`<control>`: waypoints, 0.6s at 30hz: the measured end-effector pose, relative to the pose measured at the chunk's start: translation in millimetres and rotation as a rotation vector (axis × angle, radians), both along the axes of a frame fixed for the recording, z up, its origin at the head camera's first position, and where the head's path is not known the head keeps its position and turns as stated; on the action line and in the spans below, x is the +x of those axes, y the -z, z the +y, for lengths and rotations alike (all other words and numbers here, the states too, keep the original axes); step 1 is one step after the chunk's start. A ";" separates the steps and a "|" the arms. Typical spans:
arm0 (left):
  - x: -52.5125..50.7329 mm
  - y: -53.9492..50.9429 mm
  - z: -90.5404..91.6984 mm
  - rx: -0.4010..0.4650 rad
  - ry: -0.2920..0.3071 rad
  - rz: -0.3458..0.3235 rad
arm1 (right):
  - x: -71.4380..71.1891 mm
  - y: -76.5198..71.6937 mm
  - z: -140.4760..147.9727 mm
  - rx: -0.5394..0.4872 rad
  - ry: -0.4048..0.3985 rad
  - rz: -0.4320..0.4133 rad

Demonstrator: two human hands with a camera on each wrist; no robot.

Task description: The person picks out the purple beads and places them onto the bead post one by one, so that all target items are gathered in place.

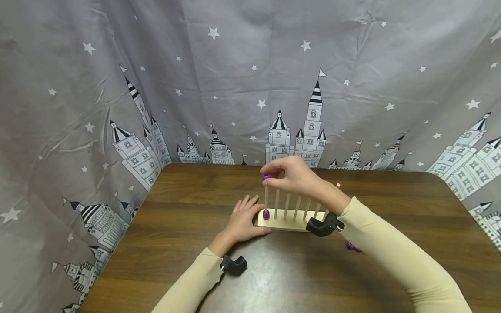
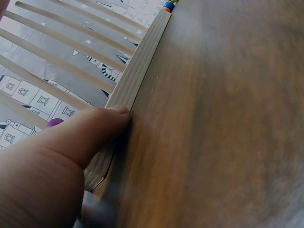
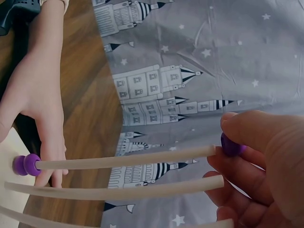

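Observation:
A pale wooden stand (image 1: 282, 224) with a row of upright pegs sits on the table. My left hand (image 1: 243, 219) holds its left end, the thumb along the front edge and the index finger at the back corner; the other fingers spread on the tabletop. Between thumb and fingertips my right hand (image 1: 294, 177) pinches a purple ring (image 3: 232, 145) at the top of the leftmost peg (image 3: 128, 159). Whether the tip has entered its hole, I cannot tell. Two purple rings (image 3: 27, 164) are stacked at the foot of that peg.
Loose purple rings (image 1: 350, 245) lie on the brown wooden table (image 1: 188, 208), partly behind the right forearm. Small blue and orange pieces (image 2: 168, 6) show past the stand's far end in the left wrist view. A grey castle-print curtain (image 1: 235, 87) hangs behind.

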State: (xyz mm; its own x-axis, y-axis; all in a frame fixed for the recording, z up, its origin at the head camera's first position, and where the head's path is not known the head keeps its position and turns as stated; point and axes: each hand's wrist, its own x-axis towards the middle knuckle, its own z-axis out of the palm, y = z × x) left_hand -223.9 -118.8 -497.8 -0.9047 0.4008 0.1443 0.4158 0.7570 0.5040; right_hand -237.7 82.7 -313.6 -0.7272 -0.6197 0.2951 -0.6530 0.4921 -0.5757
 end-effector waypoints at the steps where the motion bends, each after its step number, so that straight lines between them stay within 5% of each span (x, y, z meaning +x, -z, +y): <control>1: -0.1 0.4 -0.1 -0.001 0.002 0.004 | 0.2 0.5 -1.0 0.000 0.000 -0.004; 18: -0.5 2.1 -0.3 0.010 0.003 0.009 | -2.7 10.4 -0.7 0.030 0.021 -0.036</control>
State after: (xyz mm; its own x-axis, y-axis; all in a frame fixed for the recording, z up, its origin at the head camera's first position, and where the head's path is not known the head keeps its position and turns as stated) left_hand -224.4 -119.2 -499.9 -0.9021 0.4023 0.1562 0.4228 0.7508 0.5075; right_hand -240.5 82.0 -324.0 -0.7498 -0.6125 0.2503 -0.6217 0.5229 -0.5831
